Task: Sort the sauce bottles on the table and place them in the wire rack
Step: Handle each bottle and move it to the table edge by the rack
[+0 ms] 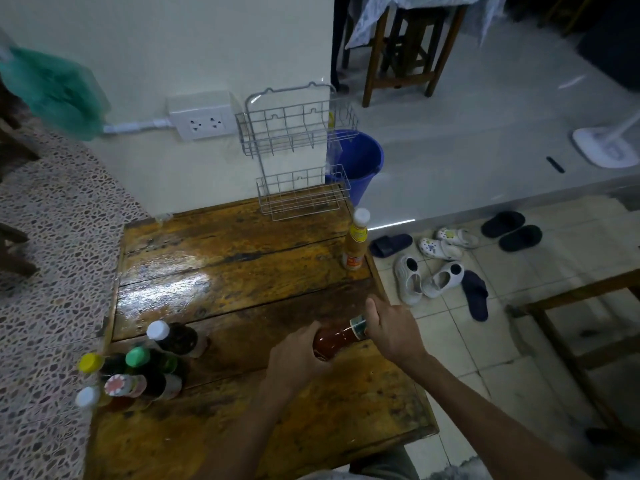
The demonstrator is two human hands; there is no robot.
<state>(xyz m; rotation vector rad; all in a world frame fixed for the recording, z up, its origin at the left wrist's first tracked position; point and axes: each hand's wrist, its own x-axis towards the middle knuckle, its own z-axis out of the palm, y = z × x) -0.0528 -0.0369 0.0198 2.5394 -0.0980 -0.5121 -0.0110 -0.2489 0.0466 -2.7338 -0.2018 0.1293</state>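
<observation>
1. While you look down, a worn wooden table [242, 271] with glossy planks fills the middle, set against a pale wall with a double socket [204, 124] at 11 o'clock.
2. At 12 o'clock on the table's far edge stands the two-tier wire rack [298, 150], both shelves bare; a blue bucket [360, 161] sits just behind it on the floor.
3. Off the table at 3 o'clock, slippers and white clogs [443, 265] lie scattered on pale tiles; speckled terrazzo runs along 9 o'clock.
4. An orange sauce bottle [355, 245] with a white cap stands upright at the table's right edge, toward 1 o'clock.
5. A cluster of capped bottles [138, 368] stands at 8 o'clock, touching one another.
6. Your left hand [298, 358] curls around the body of a red sauce bottle [337, 339], tilted nearly flat above the table at 5 o'clock.
7. Your right hand [391, 330] closes its fingers over that bottle's neck and cap; the cap is hidden.
</observation>
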